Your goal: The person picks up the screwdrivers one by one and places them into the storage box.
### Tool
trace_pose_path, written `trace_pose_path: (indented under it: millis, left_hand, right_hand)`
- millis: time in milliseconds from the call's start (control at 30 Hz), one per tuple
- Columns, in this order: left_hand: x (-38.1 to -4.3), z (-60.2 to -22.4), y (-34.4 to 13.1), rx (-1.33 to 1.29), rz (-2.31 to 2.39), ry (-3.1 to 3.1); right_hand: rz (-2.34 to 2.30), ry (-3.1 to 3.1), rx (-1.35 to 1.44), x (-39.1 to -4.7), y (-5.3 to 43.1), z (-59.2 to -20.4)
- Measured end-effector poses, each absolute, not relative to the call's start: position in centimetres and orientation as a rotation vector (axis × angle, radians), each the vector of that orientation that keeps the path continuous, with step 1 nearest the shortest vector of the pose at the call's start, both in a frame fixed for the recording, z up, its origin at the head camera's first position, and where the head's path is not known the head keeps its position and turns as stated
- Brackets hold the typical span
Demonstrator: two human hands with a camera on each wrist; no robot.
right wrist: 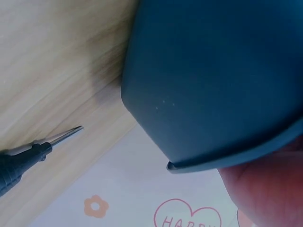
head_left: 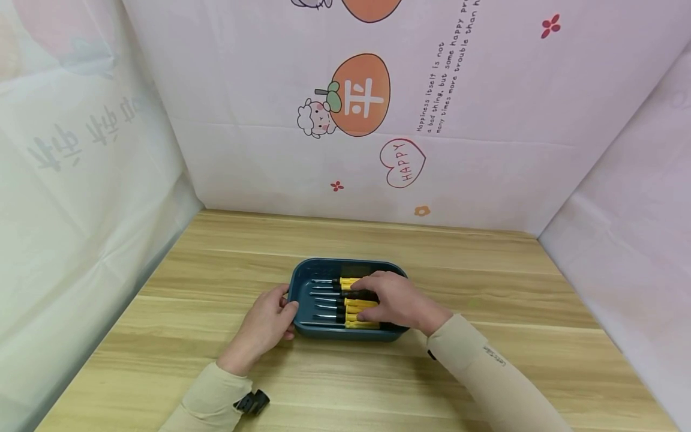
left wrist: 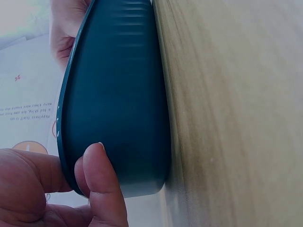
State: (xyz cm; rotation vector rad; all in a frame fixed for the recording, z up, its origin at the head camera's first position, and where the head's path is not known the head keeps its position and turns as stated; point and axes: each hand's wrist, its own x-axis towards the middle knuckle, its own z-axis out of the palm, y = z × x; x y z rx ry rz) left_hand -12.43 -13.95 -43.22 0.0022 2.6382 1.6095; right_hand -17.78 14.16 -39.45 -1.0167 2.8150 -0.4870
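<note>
A dark blue tray (head_left: 302,300) sits on the wooden table with a row of screwdrivers (head_left: 360,303) inside, side by side. Most handles are yellow and black; at least one looks all black. Their metal shafts point left. My left hand (head_left: 268,320) grips the tray's left end, thumb at the rim; in the left wrist view its fingers (left wrist: 102,184) lie against the outer wall. From the right, my right hand (head_left: 393,300) reaches over the tray, thumb and forefinger spread across the handles and touching them. The palm hides the handle ends. The right wrist view shows mostly the tray's outer wall (right wrist: 213,85).
In the right wrist view, a black-handled tool with a slim metal tip (right wrist: 28,163) lies at the left edge over the table. Printed cloth walls (head_left: 243,162) stand behind and on both sides. The wooden tabletop (head_left: 486,282) surrounds the tray.
</note>
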Motion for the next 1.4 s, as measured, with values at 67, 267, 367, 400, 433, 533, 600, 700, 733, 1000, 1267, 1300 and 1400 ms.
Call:
trace_pose_path:
  millis: [67, 267, 367, 400, 433, 533, 600, 700, 733, 1000, 1267, 1300, 1400]
  left_hand:
    - [-12.4, -43.2, -13.9, 0.001, 1.608, 2.641]
    - [-12.4, -43.1, -13.9, 0.004, 1.606, 2.644]
    - [-12.4, -43.1, -13.9, 0.006, 1.606, 2.643]
    - [-12.4, -43.1, -13.9, 0.005, 1.607, 2.643]
    - [-12.4, -43.2, -13.9, 0.006, 1.608, 2.642]
    - [-12.4, -43.2, -13.9, 0.007, 1.608, 2.644]
    - [-12.4, -43.2, -13.9, 0.007, 1.608, 2.644]
    - [-12.3, -43.2, -13.9, 0.005, 1.609, 2.643]
    - [-12.3, -43.2, -13.9, 0.004, 1.608, 2.644]
    - [-12.3, -43.1, -13.9, 0.003, 1.613, 2.637]
    - [-12.4, -43.2, -14.0, 0.0, 1.609, 2.632]
    - [-12.4, -43.2, -14.0, 0.0, 1.607, 2.632]
    - [-12.4, -43.2, -14.0, 0.001, 1.605, 2.633]
  right_hand:
    - [-0.496, 2.819, -0.997, -17.7, 14.3, -39.3]
    - [-0.537, 2.831, -0.956, -17.6, 14.8, -39.0]
    - [-0.551, 2.838, -0.938, -17.7, 15.1, -38.9]
    - [-0.556, 2.842, -0.927, -17.8, 15.1, -38.8]
    - [-0.561, 2.844, -0.915, -17.8, 15.2, -38.8]
    - [-0.593, 2.849, -0.878, -17.9, 15.5, -38.6]
    - [-0.614, 2.855, -0.867, -17.9, 15.7, -38.5]
    - [-0.629, 2.866, -0.862, -18.0, 16.1, -38.4]
    - [-0.63, 2.868, -0.863, -18.1, 16.2, -38.4]
    - [-0.671, 2.882, -0.838, -18.3, 17.4, -38.0]
    - [-0.723, 2.912, -0.848, -18.4, 18.7, -37.7]
    - [-0.731, 2.918, -0.853, -18.4, 18.9, -37.7]
    - [-0.741, 2.938, -0.845, -18.4, 19.4, -37.7]
